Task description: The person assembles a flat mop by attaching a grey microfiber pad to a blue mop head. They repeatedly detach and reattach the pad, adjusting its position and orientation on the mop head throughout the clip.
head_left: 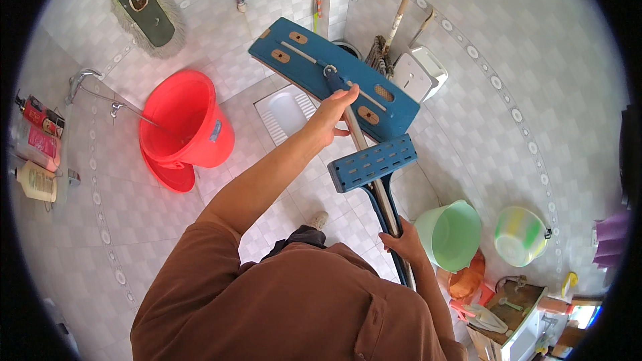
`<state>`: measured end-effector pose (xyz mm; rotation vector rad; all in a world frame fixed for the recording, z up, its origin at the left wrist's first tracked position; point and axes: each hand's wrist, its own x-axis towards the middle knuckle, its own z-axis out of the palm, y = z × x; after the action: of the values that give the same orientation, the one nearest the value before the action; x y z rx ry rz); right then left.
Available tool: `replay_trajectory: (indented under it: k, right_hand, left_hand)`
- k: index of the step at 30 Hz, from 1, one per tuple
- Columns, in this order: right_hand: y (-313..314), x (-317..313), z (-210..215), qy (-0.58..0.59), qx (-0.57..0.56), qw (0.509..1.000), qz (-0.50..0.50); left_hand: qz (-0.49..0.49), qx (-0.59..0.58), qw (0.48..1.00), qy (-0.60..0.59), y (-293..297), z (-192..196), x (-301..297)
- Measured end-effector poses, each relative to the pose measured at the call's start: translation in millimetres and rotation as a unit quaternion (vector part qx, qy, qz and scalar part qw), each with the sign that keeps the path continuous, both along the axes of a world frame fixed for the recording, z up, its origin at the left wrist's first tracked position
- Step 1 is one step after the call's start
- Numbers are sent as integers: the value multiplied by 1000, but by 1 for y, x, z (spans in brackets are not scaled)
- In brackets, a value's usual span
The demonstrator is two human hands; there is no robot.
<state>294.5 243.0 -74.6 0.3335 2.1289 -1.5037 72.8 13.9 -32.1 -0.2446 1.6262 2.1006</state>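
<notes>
Checking the grip, with the clock face centred on the view: what does the left hand (334, 112) hold?

It sits at 12 o'clock, close to centre, and is wrapped narrowly around the upper part of the pole (359, 138), next to the joint (332, 76).

State the right hand (404, 244).

It sits between 4 and 5 o'clock, curled closely around the lower pole. Whether it also clasps the bars (373, 202) beside the pole, I cannot tell.

Locate the mop head (359, 77).

It is at 12 o'clock, raised above the floor (249, 230) and tilted, its long side sloping from 11 o'clock down toward 2 o'clock. Its plate is flat and blue, with the joint near its middle.

And the wringer (371, 164)?

It is just off centre at 3 o'clock: a blue, slotted block around the pole, between the hands. The bars run from it toward 5 o'clock.

List the surrounding items.

Squat toilet (270, 120): 11 o'clock, partly behind the left forearm. Red bucket (222, 149): between 9 and 10 o'clock. Fringed mop (152, 27): between 10 and 11 o'clock. White box (410, 77): between 1 and 2 o'clock. Green bucket (429, 235): 4 o'clock, near the right hand. Bottles (39, 182): 9 o'clock, at the far edge.
</notes>
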Motion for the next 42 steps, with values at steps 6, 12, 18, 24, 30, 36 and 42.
replay_trajectory:
  k: [6,12,18,24,30,36,42]
  right_hand:
    - [5,7,-13,-2,-14,1000,-5]
    - [11,17,-22,2,13,1000,10]
    - [16,20,-19,-19,-18,999,32]
    - [17,16,-12,2,69,996,55]
    - [27,24,-10,168,340,922,80]
    - [40,13,0,178,311,928,97]
    - [54,7,1,-99,-77,989,76]
  left_hand:
    - [20,-14,1000,12,-19,-20,-1]
    - [354,-174,919,-1,-127,-59,-56]
    - [169,167,971,19,-148,-50,-98]
    - [286,230,929,45,-139,-56,-119]
    - [273,114,948,113,-123,-31,-112]
    - [230,105,955,153,-123,-20,-102]
    - [222,79,948,215,-107,-1,-91]
